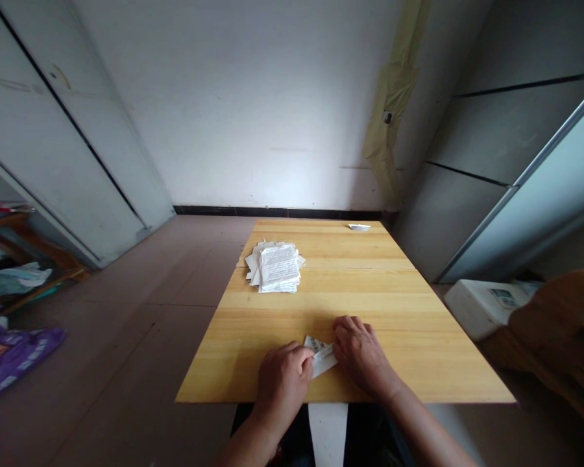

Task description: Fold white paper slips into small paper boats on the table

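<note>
A small folded piece of printed paper [324, 360] lies near the front edge of the wooden table [370, 292], between my two hands. My left hand [285, 376] is closed at its left side, thumb and fingers pinching that edge. On the right, my right hand [360, 350] has its fingers curled down over the other end of the paper, which hides part of it. A pointed flap shows at the paper's upper left. Beyond my hands, at the back left of the table, sits a stack of printed paper sheets [278, 267], its lower sheets fanned unevenly.
A small folded white paper shape [359, 227] stands at the table's far right edge. To the right are a white box [484, 308] and a wooden chair [559, 324]. A purple bag [24, 357] lies on the floor at left, near a wooden shelf [34, 279].
</note>
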{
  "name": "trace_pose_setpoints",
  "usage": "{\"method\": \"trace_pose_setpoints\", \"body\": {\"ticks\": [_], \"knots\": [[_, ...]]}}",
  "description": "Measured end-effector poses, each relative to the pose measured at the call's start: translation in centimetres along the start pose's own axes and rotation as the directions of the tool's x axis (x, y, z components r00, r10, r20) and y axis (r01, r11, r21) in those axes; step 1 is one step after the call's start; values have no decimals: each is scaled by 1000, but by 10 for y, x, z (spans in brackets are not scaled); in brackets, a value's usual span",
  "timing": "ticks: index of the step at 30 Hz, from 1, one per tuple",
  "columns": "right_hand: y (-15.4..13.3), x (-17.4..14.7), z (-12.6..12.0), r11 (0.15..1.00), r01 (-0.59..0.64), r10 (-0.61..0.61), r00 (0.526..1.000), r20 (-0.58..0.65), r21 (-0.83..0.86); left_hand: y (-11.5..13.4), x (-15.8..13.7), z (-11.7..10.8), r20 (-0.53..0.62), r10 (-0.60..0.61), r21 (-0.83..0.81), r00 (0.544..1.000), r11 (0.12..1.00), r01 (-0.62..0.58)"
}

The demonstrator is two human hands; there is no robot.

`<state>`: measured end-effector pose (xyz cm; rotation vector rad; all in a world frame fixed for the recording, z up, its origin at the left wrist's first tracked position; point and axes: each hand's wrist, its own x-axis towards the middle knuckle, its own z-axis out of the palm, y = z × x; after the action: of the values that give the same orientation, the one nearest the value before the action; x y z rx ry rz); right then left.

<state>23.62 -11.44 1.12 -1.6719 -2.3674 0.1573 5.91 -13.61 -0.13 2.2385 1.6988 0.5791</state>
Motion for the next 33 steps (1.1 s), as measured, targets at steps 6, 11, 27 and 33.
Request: {"method": "trace_pose_setpoints", "body": {"ticks": [6, 11, 27, 33], "knots": [[-3, 2, -1, 1000, -25, 25, 1000, 14, 1, -1, -1, 2, -45, 36, 35, 998, 999, -35], [-3, 3, -1, 999, -40, 40, 999, 20, 1, -1, -3, 4, -82, 64, 61, 995, 996, -59], [-3, 1, 6, 997, -75, 77, 996, -55, 34, -1, -7, 6, -92, 192, 219, 977, 961, -169], [2, -2, 6, 995, -85, 89, 992, -85, 55, -2, -10, 8, -79, 249, 322, 965, 923, -212]]}}
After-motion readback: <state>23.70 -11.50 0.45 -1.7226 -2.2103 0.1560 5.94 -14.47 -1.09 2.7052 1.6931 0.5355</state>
